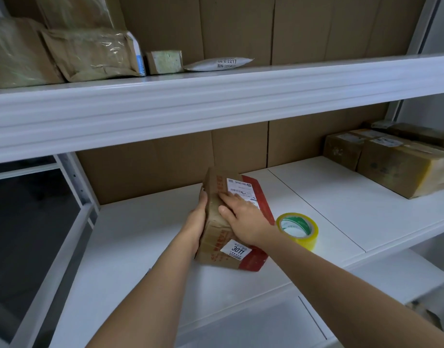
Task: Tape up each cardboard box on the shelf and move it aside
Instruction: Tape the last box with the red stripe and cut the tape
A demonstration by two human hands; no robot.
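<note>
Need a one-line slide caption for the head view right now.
Both hands, left and right, press a labelled cardboard box on the white shelf, tape roll beside it.

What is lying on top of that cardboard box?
The right hand lies flat on the cardboard box, covering part of a white label. Another label reads 3011. What's beneath the hand stays hidden.

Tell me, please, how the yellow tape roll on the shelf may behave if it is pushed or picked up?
The tape roll lies flat on its side, so a push would probably slide it, not roll it. Its glossy surface and the smooth white shelf suggest it slides easily. Its open core looks easy to hook with fingers, and it seems stiff and fairly light.
</note>
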